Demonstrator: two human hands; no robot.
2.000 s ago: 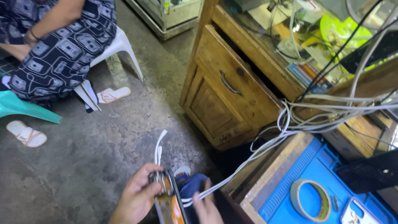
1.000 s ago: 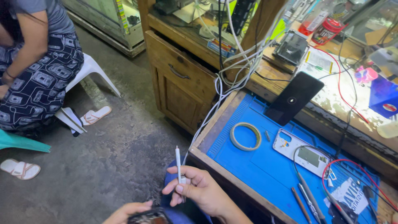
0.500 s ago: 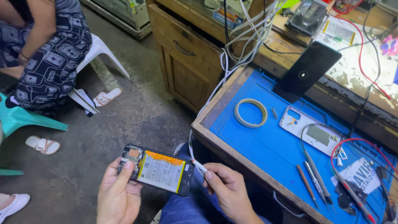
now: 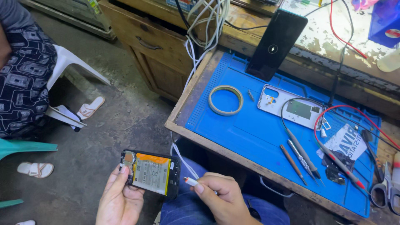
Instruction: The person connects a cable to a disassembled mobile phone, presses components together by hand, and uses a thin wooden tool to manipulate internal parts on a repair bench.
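i see my left hand [image 4: 121,200] holding an opened black smartphone with its back cover off [image 4: 151,172], battery and orange-taped board facing up, over my lap and in front of the wooden surface [image 4: 196,129]. the grip there is a pinch along the phone's left short edge, thumb on the exposed face. my right hand [image 4: 221,200] is pressed together on a white charging cable plug [image 4: 191,181], its tip just beside the phone's right end, not yet in. i judge the phone light and stiff but fragile with its insides bare, best held by the frame edges, off the battery. the cable is soft and limp, so hold it at the plug. on the blue silicone repair mat [image 4: 250,133] lie a ring of tape [image 4: 226,100], a white phone back cover [image 4: 290,106] and thin screwdrivers [image 4: 300,160].
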